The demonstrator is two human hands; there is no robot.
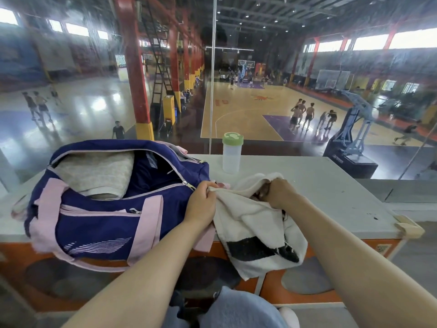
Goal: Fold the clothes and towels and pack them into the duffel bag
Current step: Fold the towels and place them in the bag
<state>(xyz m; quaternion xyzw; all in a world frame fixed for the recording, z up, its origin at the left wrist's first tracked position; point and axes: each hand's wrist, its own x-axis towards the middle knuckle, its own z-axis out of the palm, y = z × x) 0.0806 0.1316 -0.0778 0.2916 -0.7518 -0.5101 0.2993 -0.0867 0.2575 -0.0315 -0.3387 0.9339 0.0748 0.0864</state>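
Observation:
A navy duffel bag (99,223) with pink straps lies unzipped on the left of the grey ledge (331,192). Inside it sits a folded light-grey towel (94,172). Just right of the bag, a white towel (255,223) with black markings hangs over the ledge's front edge. My left hand (201,202) grips the towel's upper left edge, close to the bag's zipper end. My right hand (279,194) grips the towel's top a little to the right, fingers curled into the cloth.
A clear bottle (232,153) with a green lid stands at the back of the ledge against a glass pane. Beyond the glass lies a basketball court with several people. A cream bracket (408,227) sits at the ledge's right front corner. My knees (236,308) are below.

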